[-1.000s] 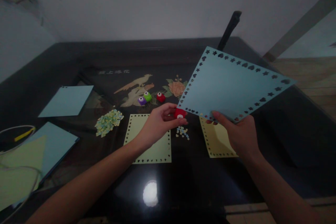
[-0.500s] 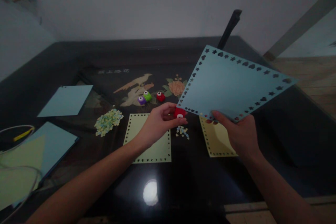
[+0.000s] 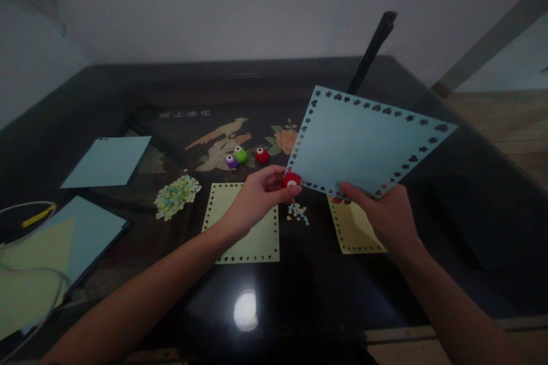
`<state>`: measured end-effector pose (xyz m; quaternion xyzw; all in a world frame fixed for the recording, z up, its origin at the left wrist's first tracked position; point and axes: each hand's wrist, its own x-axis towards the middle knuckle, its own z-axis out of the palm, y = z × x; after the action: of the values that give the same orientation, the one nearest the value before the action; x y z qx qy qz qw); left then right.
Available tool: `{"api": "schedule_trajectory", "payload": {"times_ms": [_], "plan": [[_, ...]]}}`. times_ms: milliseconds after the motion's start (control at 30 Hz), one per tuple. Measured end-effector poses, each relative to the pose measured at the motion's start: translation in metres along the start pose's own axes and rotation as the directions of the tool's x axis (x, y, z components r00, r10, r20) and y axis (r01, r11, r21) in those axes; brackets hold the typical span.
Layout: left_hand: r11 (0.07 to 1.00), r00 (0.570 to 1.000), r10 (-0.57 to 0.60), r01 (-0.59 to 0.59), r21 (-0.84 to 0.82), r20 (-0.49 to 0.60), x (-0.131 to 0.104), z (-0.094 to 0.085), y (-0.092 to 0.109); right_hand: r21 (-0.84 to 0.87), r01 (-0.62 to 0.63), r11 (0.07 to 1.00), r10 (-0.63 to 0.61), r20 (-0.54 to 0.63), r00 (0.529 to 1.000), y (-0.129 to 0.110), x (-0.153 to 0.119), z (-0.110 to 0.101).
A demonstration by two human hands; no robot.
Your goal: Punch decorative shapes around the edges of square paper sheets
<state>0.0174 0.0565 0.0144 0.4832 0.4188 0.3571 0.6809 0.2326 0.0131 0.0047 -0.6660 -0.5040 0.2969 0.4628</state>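
Observation:
My left hand [image 3: 259,197] pinches a red paper punch [image 3: 291,180] above the dark table. The left corner of a blue sheet [image 3: 355,142] meets the punch; star and heart holes line its edges. My right hand [image 3: 385,208] grips that sheet by its lower edge, thumb on top. Beneath my left hand lies a pale green sheet [image 3: 248,245] with punched borders, and a yellow punched sheet [image 3: 357,228] is partly hidden under the blue one. Small cut-outs [image 3: 298,214] are scattered just below the punch.
Purple [image 3: 231,161], green [image 3: 240,154] and red [image 3: 262,155] punches stand behind my left hand. A heap of paper cut-outs [image 3: 177,197] lies left, near a blue sheet [image 3: 109,161]. More sheets [image 3: 96,228] and a cable [image 3: 32,270] are at far left. A black bar [image 3: 372,51] rises at the back.
The blue sheet in my right hand has shifted left and tilted somewhat, its top corner now lower. The red punch has turned slightly in my left hand.

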Motion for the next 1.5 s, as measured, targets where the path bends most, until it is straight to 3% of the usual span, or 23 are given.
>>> {"api": "schedule_trajectory", "payload": {"times_ms": [367,667,1500], "plan": [[0.988,0.999,-0.034,0.035,-0.148,0.01,0.0024,-0.0038,-0.0042,0.037,-0.015,0.999,0.014,0.04,0.999,0.0003,0.0028,0.0008],[0.999,0.999,-0.042,0.042,0.01,-0.004,0.0033,-0.0054,-0.0051,0.067,0.003,0.998,-0.005,0.025,1.0,-0.0001,0.0039,0.0026],[0.996,1.0,-0.007,0.008,0.088,-0.016,0.0016,-0.0055,-0.0031,0.048,0.002,0.999,-0.003,0.023,1.0,0.0042,0.0043,0.0034]]}}
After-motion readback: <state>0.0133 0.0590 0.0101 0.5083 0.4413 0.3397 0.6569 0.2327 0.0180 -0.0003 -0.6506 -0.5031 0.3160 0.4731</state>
